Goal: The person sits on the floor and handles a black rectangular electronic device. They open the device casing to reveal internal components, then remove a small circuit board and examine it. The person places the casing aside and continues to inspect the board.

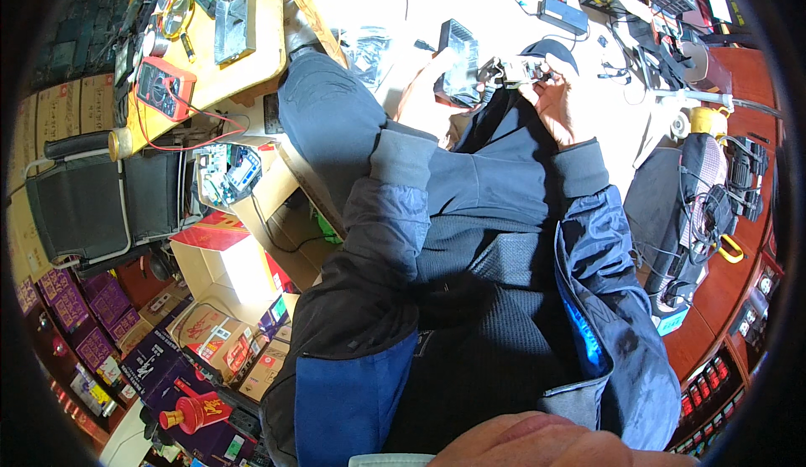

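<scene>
My left hand (426, 91) is closed round a dark rectangular casing (460, 68) with ridged sides, tilted upright above my lap. Just to the right of it, my right hand (554, 104) pinches a small silvery part (522, 70), which looks like a circuit assembly; glare blurs its detail. The part's left end comes close to the casing, and I cannot tell whether they touch. Both hands are over my knees, in front of the bright white surface (470, 1).
At the left, a yellow wooden table (267, 26) carries a red multimeter (165, 89), a grey ridged casing (236, 23) and tools. A black power adapter (562, 16) lies beyond my hands. A carton of circuit boards (227, 170) and a black chair (80, 202) stand left; cables and a bag (693, 207) lie right.
</scene>
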